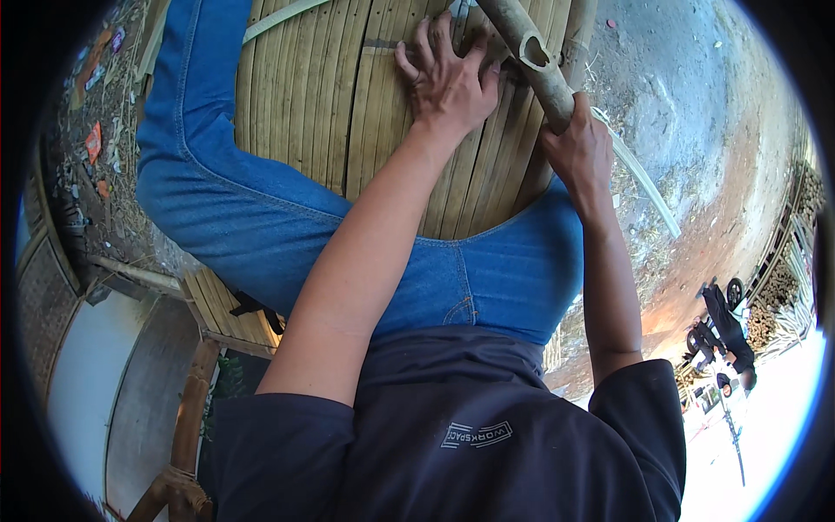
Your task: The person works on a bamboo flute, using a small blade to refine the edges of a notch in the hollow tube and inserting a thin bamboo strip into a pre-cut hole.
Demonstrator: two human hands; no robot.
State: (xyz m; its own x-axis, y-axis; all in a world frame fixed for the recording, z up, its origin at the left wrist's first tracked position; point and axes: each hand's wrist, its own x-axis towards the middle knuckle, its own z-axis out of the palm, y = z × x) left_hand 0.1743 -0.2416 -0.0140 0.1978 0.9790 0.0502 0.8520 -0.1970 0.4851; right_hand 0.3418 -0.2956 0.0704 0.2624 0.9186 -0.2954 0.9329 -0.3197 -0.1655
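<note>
My left hand [452, 87] lies palm down with its fingers spread on the slatted bamboo bench [300, 104] that I straddle. Under or just past its fingertips something small and pale shows, too covered to name. My right hand [581, 152] is closed round the near end of a bamboo pole [546, 85], which slants away to the upper left across the bench's right side. An oval hole is cut in the pole's wall, a little beyond my right hand. A pale bamboo strip [639, 170] sticks out beside that hand, over the ground.
A second bamboo pole [578, 39] runs along the bench's right edge. Another pale strip [283, 17] curves past my left knee. Litter [93, 143] is strewn on the ground at left. Far right, a person in dark clothes [729, 326] is near a motorbike and stacked poles [787, 287].
</note>
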